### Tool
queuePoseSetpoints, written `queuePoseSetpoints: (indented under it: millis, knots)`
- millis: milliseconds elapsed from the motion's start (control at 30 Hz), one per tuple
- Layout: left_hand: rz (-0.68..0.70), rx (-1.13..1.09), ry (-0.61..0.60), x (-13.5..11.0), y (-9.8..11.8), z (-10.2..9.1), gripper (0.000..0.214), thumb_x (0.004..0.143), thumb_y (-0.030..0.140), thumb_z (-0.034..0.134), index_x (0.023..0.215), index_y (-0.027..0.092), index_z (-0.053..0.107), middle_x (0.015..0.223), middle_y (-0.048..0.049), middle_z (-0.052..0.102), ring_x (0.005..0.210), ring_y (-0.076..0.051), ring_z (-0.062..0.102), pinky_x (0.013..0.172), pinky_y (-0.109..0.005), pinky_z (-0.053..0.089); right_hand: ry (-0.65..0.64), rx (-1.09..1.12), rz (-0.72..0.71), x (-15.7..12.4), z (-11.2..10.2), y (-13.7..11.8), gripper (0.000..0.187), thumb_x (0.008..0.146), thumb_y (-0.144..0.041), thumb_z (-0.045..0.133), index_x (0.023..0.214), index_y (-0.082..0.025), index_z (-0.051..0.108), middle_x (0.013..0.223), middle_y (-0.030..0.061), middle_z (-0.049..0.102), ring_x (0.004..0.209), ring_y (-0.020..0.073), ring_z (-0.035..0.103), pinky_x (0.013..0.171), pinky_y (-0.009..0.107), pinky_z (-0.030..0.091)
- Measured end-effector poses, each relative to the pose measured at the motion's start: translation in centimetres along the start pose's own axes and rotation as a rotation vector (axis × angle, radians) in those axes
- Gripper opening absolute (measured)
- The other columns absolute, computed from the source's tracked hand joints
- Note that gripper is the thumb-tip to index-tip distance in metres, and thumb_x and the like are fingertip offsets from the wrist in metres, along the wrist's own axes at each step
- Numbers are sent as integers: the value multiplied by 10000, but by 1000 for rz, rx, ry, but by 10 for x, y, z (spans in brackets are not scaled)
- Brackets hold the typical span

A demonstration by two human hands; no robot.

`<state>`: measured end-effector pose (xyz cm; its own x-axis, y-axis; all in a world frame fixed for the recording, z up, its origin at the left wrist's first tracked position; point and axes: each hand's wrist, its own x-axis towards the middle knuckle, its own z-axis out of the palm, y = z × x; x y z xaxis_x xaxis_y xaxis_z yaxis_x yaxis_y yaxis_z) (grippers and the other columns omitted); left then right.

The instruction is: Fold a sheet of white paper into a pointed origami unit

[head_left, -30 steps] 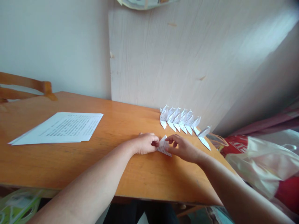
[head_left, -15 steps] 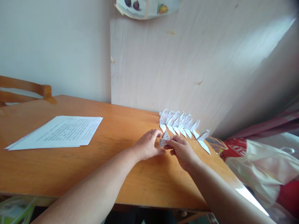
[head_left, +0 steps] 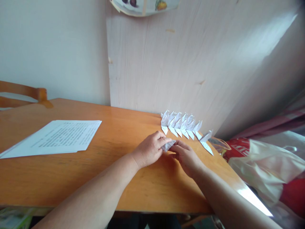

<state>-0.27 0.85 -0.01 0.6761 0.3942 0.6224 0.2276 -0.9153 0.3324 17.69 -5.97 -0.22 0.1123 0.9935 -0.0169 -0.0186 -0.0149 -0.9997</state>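
Pinching folded paper (head_left: pixel 169 145) over the table (head_left: pixel 154 190)
The left hand (head_left: pixel 151 148) grips its 9 o'clock side, the right hand (head_left: pixel 187 156) its 3 o'clock side; paper figures (head_left: pixel 184 125) stand near at 1 o'clock, printed sheets (head_left: pixel 64 136) at 9 o'clock.

I record that my left hand (head_left: pixel 151 149), spread open beside the folded paper (head_left: pixel 168 145) half a second ago, now has its fingers on the paper's left part. The paper has turned: its point, formerly upright, now aims right, toward my right hand (head_left: pixel 187 156).
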Motion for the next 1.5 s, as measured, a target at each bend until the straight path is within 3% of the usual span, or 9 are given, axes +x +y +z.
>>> queuePoseSetpoints:
  millis: [67,167,300,433,567,733,867,1200,1500]
  knots:
    - [16,67,-63,-1,1,1,496,843,46,511,1292,240,590,1084,-72,570,961,-191,569,881,-343,494,9,-126,2,-1,-5,3,185,802,-334,656,922,-200,614,920,33,682,845,183,623,719,300,470]
    - [37,139,-170,-3,5,3,450,841,74,546,1244,257,629,1012,-62,592,928,-206,557,865,-355,477,96,-535,-86,-6,-15,10,176,801,-325,647,893,-200,565,799,22,641,729,184,589,681,322,469]
    - [34,168,-232,-4,11,6,325,876,126,556,1158,255,652,1019,-56,622,962,-223,553,883,-361,450,137,-1036,-406,-19,-24,14,198,842,-277,618,1023,-209,576,990,73,622,917,240,596,818,385,478]
    - [0,164,-248,-4,16,7,277,870,125,562,1124,222,617,1055,-54,644,966,-221,558,873,-347,445,49,-1223,-579,-32,-24,10,212,881,-224,599,1093,-221,602,1059,90,605,1022,264,566,884,393,474]
    - [-63,145,-268,-3,18,5,219,855,129,575,1058,207,592,991,-48,646,905,-212,578,797,-321,449,-36,-1287,-619,-34,-23,6,128,911,-204,576,1018,-212,645,991,85,610,944,242,568,846,371,484]
    - [-106,84,-296,-3,17,2,24,843,181,616,855,193,600,903,-32,618,796,-170,578,670,-270,417,-123,-1283,-584,-34,-24,6,153,929,-180,544,981,-222,681,924,69,614,909,221,569,808,337,491]
    - [-130,115,-340,-5,14,1,124,842,262,637,746,185,629,834,-31,587,738,-156,552,621,-263,384,-160,-1268,-560,-35,-24,5,171,943,-182,523,967,-226,687,916,61,616,908,210,573,815,321,489]
    - [-199,133,-383,-3,13,-1,158,875,222,559,776,194,680,809,-32,605,735,-155,563,636,-269,385,-175,-1280,-523,-27,-27,1,181,966,-231,499,858,-204,642,884,56,612,855,188,577,779,296,453]
    - [-283,222,-423,2,16,-2,306,980,322,439,774,208,636,828,-19,658,798,-189,609,723,-316,383,-142,-1140,-291,-7,-30,-1,102,915,-241,538,835,-200,586,823,33,642,747,167,579,658,270,389]
